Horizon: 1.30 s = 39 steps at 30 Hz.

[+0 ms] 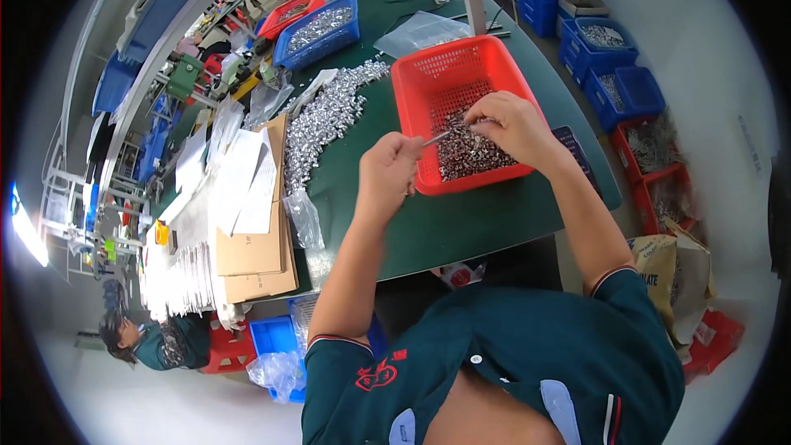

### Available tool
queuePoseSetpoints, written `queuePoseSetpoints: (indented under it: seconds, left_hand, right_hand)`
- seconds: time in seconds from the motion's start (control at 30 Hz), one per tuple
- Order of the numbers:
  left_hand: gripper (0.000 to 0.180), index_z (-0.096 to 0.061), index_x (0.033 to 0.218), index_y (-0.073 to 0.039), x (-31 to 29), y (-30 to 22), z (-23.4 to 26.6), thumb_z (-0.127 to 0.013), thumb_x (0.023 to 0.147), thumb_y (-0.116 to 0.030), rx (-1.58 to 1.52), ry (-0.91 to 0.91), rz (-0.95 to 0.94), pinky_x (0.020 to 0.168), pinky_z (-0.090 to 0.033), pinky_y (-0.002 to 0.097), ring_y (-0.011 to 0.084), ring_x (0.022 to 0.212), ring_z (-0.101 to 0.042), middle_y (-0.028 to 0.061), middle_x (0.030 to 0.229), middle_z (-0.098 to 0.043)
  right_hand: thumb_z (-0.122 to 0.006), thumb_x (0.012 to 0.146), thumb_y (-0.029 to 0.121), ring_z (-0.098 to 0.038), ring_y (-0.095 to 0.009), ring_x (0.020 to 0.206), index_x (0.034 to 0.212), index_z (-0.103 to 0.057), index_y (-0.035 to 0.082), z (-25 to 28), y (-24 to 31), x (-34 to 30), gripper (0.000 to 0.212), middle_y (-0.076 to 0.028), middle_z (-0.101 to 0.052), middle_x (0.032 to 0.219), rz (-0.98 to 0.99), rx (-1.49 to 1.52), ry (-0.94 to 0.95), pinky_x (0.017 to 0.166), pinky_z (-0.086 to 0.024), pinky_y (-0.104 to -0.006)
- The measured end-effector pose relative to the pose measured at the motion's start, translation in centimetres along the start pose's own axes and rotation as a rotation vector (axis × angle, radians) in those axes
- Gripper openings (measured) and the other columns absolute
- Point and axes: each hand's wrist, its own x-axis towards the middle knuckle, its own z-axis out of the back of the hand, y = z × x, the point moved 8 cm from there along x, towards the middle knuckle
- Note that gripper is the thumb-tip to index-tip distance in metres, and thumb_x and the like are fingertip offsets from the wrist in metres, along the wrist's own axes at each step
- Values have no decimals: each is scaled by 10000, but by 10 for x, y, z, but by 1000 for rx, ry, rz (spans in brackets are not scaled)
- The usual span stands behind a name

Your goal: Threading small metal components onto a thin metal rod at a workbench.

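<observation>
Brown cardboard (247,251) first, out at eight o'clock from the red basket (478,180), and moving right we reach the silver pieces (325,115), heaped loose on the green counter (428,239) at nine o'clock. Here's a danger: any dark piece (470,155) flicked over the basket's left wall could land among them, and picking it out would be slow work.

On to the left hand (387,171), at the basket's eight o'clock edge, fingers curled and pinching the near end of a thin metal rod (437,139). It's a narrow purchase, and if that pinch loosens, the rod could twist or drop into the dark heap below, being so slim and smooth-looking.

And the rod itself? It sits above the basket's left side, long axis on a slant, running from the left hand out toward two o'clock, its free end aimed at the right hand (509,125). That hand is over the dark pieces, thumb and fingers drawn close together; whether they pinch a piece, I can't tell, it's too small and shaded. Meet the tip off-line, and a fingertip could get poked or a piece knocked loose.
</observation>
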Motion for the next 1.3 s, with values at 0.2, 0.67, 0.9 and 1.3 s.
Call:
queuePoseSetpoints:
  seconds: [0.2, 0.67, 0.9, 1.3]
  left_hand:
    - [199, -519, 817, -2, -42, 17, 44, -522, 941, -156, -231, -186, 31, 441, -366, 206, 53, 480, -399, -3, 598, -447]
    - [171, -522, 854, -28, -162, 117, 86, -511, 950, -169, -482, -518, 192, 477, -396, 254, 84, 470, -386, 11, 582, -459]
    - [166, -531, 854, -26, -177, 135, 97, -503, 952, -157, -555, -577, 195, 501, -391, 247, 79, 490, -378, 8, 595, -459]
    - [186, -519, 850, -17, -172, 138, 90, -500, 954, -170, -602, -512, 227, 477, -377, 221, 58, 496, -370, -7, 601, -441]
  right_hand:
    - [-629, 777, -21, -618, -235, 844, 895, -634, 12, 27, 16, -16, 122, -108, -644, 876, 13, -127, -268, 740, -483, -291]
    - [-656, 741, 29, -596, -317, 816, 908, -611, 33, -158, 28, -65, 173, -120, -589, 896, -123, 196, 221, 692, -485, -377]
    - [-647, 763, 59, -584, -307, 871, 952, -599, 31, -187, 31, -50, 197, -109, -583, 962, -70, -14, 292, 753, -480, -378]
    - [-686, 773, 225, -408, -364, 1208, 1201, -489, 13, -197, 39, -31, 517, -188, -455, 1273, 82, -322, 89, 1000, -356, -440]
